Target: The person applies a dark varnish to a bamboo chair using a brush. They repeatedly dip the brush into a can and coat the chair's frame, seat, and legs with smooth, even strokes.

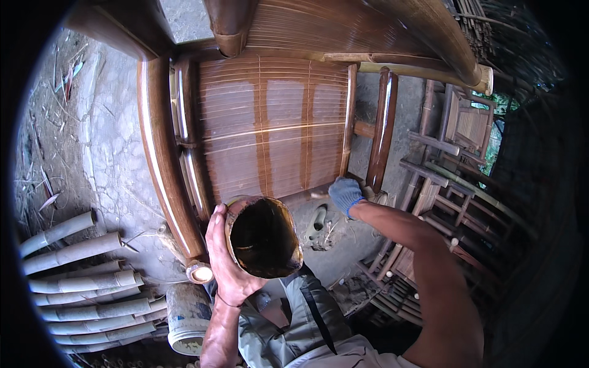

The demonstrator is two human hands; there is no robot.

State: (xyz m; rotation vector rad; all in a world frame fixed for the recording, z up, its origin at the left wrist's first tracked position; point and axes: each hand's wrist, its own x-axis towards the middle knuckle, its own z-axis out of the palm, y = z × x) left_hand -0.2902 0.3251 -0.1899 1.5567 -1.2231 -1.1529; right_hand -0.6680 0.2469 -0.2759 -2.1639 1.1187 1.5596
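My bare left hand [226, 260] is wrapped round the side of an open cut container [233, 236] with a stained rim. Its inside is dark, and I cannot tell how full it is. My right hand [346, 195], in a blue-grey knit glove, is closed at the lower right corner of a glossy brown bamboo chair [170, 165]. A short pale wooden handle [319, 195] pokes out beside the glove; whatever it belongs to is hidden. The chair's slatted panel [285, 147] has darker brown bands across lighter slats.
Cut bamboo poles [89, 285] lie stacked at the lower left, beside a dirty white bucket [187, 313]. Several bamboo frames [454, 184] stand along the right. A slipper [318, 219] lies on the grey concrete floor [116, 135].
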